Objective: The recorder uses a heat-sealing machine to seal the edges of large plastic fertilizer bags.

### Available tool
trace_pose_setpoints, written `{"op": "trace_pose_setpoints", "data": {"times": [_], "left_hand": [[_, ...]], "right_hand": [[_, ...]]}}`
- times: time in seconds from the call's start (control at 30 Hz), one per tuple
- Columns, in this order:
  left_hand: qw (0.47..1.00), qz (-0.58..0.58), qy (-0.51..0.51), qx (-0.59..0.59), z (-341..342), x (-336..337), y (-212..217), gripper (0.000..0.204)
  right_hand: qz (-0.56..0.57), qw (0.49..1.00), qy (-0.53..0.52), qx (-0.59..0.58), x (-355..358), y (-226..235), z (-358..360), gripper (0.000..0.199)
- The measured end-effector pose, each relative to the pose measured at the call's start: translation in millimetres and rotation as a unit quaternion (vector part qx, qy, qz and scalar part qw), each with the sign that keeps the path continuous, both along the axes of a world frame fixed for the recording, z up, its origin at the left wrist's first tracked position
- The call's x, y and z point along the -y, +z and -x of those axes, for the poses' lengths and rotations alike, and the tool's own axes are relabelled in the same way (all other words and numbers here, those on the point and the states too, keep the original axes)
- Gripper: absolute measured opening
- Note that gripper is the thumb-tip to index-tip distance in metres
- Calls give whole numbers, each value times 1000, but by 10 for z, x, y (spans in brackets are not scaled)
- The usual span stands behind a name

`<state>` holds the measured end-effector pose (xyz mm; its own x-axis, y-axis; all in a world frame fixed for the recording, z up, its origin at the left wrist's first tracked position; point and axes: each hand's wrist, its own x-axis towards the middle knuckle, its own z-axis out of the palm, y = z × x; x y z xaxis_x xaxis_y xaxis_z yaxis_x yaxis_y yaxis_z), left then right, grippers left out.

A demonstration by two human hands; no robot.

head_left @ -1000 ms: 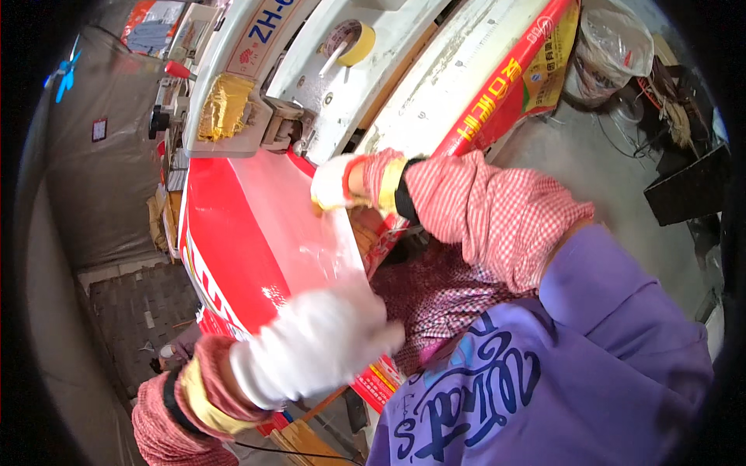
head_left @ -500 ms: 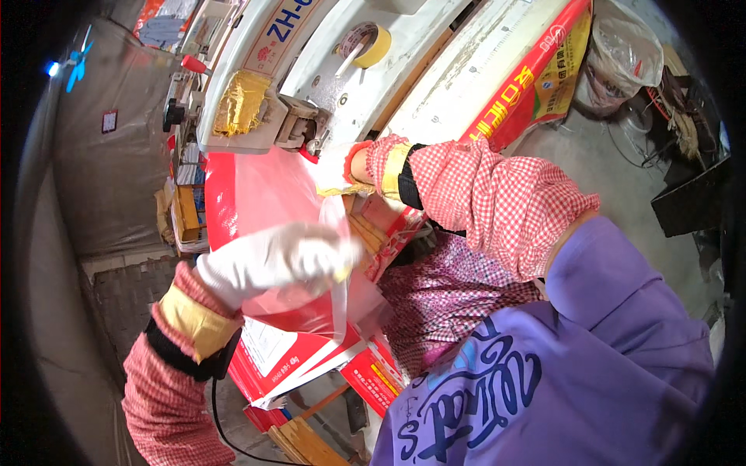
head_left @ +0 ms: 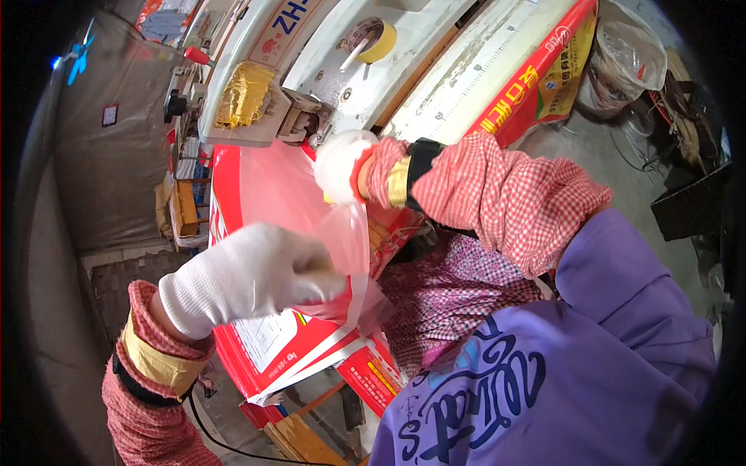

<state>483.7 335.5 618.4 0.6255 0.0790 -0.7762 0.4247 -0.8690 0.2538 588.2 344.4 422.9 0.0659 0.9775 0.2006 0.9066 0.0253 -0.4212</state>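
Head: red sacks [head_left: 268, 353] under hands.

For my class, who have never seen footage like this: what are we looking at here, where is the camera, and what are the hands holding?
The camera sits on a person's head and looks down through a fisheye lens, so straight edges bend. Both hands wear white gloves and checked sleeves. The left hand and the right hand pinch a thin, clear pinkish plastic bag between them. Under it lies a stack of red printed sacks. Behind stands a white machine with a roll of tape on top.
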Motion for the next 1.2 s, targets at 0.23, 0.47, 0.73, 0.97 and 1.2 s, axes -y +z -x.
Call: {"op": "trace_pose_setpoints", "data": {"times": [0.23, 0.47, 0.73, 0.97, 1.2], "left_hand": [[998, 34, 47, -18, 174, -19, -57, 31], [921, -205, -318, -93, 474, 140, -173, 25], [883, -91, -375, 269, 672, 562, -774, 10], [862, -130, -447, 202, 712, 538, -667, 11], [809, -116, -463, 342, 708, 467, -758, 9]], "right_hand": [[-221, 968, -70, 92, -5, -118, 358, 16], [-266, 952, -2, 155, 89, -299, 405, 23], [-321, 888, 46, 326, 130, -592, 855, 24], [-278, 925, 256, 19, 292, -58, 493, 21], [123, 986, -53, -95, 89, 158, 136, 52]]}}
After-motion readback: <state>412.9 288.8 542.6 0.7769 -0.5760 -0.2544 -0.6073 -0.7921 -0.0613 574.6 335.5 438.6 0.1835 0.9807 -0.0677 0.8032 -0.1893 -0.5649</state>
